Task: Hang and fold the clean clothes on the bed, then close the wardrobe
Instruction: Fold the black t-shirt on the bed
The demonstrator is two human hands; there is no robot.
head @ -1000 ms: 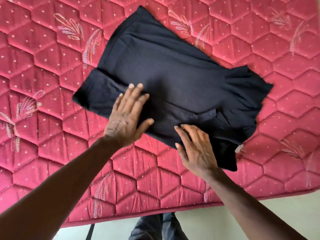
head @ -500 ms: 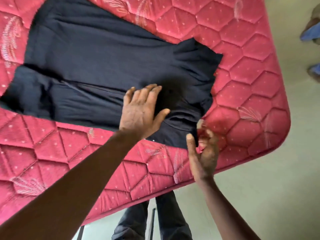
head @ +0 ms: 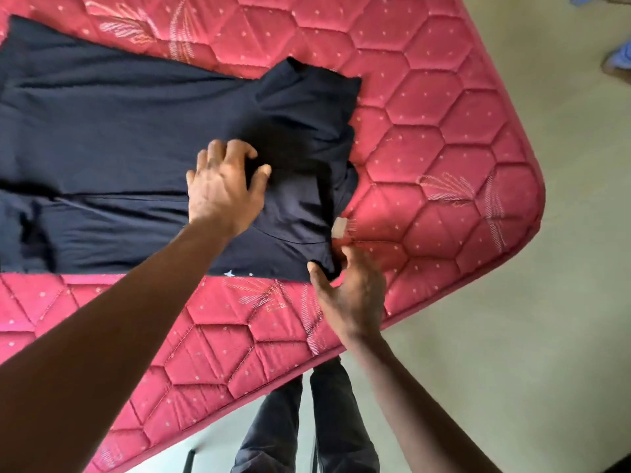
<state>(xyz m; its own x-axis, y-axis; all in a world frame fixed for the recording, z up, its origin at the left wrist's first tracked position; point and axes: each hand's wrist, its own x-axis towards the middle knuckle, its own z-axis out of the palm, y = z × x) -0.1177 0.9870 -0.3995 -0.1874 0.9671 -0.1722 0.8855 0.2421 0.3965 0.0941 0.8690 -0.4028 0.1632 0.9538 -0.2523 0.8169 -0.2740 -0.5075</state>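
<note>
Left hand (head: 222, 191) presses the dark garment (head: 119, 131) on the bed (head: 444, 158), grip apart; right hand (head: 353, 295) has its grip clamped on the garment's near corner.

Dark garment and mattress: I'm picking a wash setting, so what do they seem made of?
Dark garment: probably soft matte knit, judging by its limp creases. Mattress: shiny red quilted cover with stitched hexagons, likely synthetic satin; fibre uncertain.

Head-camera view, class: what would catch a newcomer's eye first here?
A dark navy garment lies spread across the red quilted mattress, reaching towards its rounded corner. The left hand rests on the garment, while the right hand pinches its near corner by the mattress edge.
</note>
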